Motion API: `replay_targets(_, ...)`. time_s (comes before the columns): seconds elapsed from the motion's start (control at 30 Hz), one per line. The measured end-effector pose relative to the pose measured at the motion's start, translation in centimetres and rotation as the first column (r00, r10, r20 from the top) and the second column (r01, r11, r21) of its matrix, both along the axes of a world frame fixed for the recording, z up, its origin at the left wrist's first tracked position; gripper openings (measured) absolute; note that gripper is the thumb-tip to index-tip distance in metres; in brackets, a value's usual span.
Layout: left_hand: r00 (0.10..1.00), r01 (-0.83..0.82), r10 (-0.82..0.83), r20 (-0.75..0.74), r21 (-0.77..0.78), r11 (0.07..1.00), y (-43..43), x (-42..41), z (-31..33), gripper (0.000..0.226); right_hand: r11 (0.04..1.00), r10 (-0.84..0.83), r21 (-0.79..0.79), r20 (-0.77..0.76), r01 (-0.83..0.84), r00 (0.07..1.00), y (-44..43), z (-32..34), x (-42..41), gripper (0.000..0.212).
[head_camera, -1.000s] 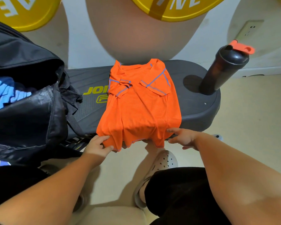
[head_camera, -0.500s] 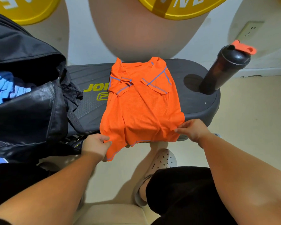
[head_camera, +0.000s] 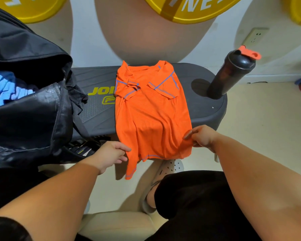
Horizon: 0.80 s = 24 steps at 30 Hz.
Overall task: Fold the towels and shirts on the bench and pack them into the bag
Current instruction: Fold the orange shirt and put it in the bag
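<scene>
Left of centre, the left hand [head_camera: 109, 157] pinches the orange shirt's [head_camera: 151, 115] hem, and right of centre the right hand [head_camera: 203, 138] pinches the other corner, fingers closed on cloth. The shirt lies mid-desk [head_camera: 97, 79], its hem overhanging the near edge. A loose flap droops by the left hand (it could slip free and spoil the fold). Far left, the open black bag [head_camera: 33, 119] holds blue cloth [head_camera: 5, 89]; the shaker bottle's [head_camera: 231, 75] contents are unseen.

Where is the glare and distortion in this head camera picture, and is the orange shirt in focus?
Head view: the orange shirt is sharp, its mesh readable. Head view: glare sits on the glossy flap of the black bag. Head view: the bottle throws a soft dark shadow onto the bench. Head view: wide-angle distortion bows the bench and leans the bottle.
</scene>
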<state>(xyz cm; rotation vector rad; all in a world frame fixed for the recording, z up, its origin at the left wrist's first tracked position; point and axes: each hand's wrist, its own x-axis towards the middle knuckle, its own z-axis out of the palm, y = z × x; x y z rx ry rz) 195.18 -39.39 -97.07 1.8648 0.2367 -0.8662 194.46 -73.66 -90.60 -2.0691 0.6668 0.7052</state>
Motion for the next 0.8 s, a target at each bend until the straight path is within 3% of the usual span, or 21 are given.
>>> replay_targets(0.2,0.999,0.019,-0.018,0.045,-0.018,1.0,0.5,-0.6,-0.8,0.027,0.989,0.136,-0.064,0.002,-0.136,0.991,0.5,-0.1,-0.1,0.019)
replay_targets(0.33,0.981,-0.107,0.087,0.173,0.11,0.988,1.0,-0.1,-1.4,0.025,0.993,0.012,-0.115,0.103,0.0,0.995,0.5,-0.2,0.1,0.012)
replay_targets(0.4,0.971,-0.16,0.142,0.19,0.083,0.984,0.9,0.2,-1.3,0.02,0.986,-0.039,-0.155,0.138,0.06,0.99,0.4,-0.5,0.1,0.005)
replay_targets(0.5,0.978,-0.104,0.099,0.184,0.019,0.994,0.3,0.9,-1.5,0.02,0.989,-0.056,-0.127,0.143,0.074,0.988,0.4,-1.2,0.1,0.014)
replay_targets(0.67,0.986,0.075,-0.084,0.143,0.068,0.995,-0.2,1.4,-2.8,0.039,0.999,0.016,-0.035,0.059,-0.013,0.998,0.3,-1.8,0.5,0.04)
replay_targets(0.8,0.99,0.12,-0.122,0.064,0.037,0.992,-0.1,1.5,-3.5,0.047,0.998,0.04,0.057,-0.016,-0.039,0.999,0.5,-2.2,0.7,0.045)
